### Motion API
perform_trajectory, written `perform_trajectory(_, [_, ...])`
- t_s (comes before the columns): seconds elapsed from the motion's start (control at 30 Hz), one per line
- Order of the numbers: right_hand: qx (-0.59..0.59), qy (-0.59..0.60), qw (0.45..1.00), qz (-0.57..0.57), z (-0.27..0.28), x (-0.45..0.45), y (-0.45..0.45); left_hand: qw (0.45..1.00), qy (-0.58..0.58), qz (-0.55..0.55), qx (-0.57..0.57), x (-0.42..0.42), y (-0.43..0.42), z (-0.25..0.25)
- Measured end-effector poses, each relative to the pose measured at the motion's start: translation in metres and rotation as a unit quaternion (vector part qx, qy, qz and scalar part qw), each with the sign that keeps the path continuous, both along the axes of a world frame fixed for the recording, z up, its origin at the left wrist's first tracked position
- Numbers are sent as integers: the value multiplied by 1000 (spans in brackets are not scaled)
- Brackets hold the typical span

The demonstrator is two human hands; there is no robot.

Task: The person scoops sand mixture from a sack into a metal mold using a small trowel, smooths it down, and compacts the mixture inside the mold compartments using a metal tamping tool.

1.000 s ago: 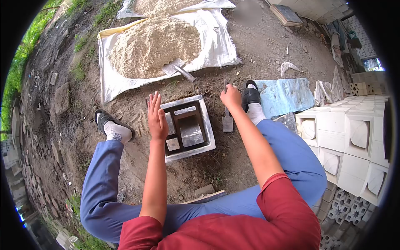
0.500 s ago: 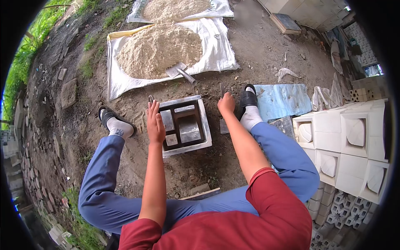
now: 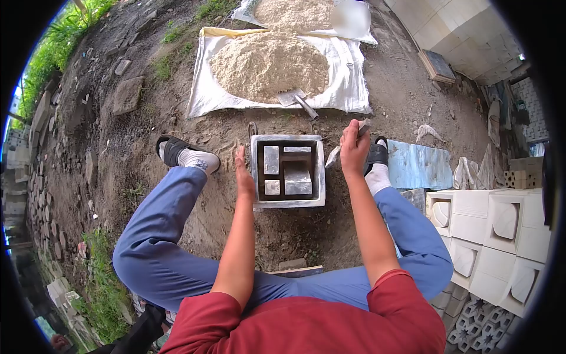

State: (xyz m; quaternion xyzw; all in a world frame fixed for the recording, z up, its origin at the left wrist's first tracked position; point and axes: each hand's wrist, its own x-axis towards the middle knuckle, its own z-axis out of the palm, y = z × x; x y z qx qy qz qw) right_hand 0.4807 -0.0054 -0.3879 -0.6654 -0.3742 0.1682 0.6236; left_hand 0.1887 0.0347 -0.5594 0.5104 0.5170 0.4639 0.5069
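Observation:
A square metal mould with several inner blocks lies on the soil between my feet. My left hand is beside its left wall, fingers extended and holding nothing. To the right of the mould, my right hand is wrapped round a small trowel; its blade shows left of the hand and its handle end above the fingers. Beyond the mould, a larger scoop rests at the lower edge of a pale sand pile on a white sack.
A blue sheet lies past my right foot. Stacked white blocks stand at the right. A second sand pile is at the top. A flat stone sits on the left. Near my legs is a board.
The view has shifted, so the scene sits further right. My right hand has lifted and turned the trowel, whose blade now points left towards the mould. My left hand remains open beside the mould.

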Motion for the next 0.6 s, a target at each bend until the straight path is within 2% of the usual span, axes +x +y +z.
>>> perform_trajectory(0.07, [106,122,984,70,56,-32,7,1000,-5,13,1,2,2,-1])
perform_trajectory(0.1, [102,120,985,77,72,-46,11,1000,-6,19,1,2,2,-1])
perform_trajectory(0.17, [178,156,964,124,92,-69,20,1000,-9,29,-1,2,4,-2])
perform_trajectory(0.23, [189,177,953,159,92,-87,30,999,-11,40,-2,3,4,-1])
perform_trajectory(0.3, [189,251,934,172,87,-109,40,999,-10,48,-1,5,4,0])
perform_trajectory(0.43, [151,283,931,175,62,-140,54,998,-10,58,-2,7,6,1])
perform_trajectory(0.6, [108,224,957,148,51,-169,65,998,-8,61,-8,7,6,5])
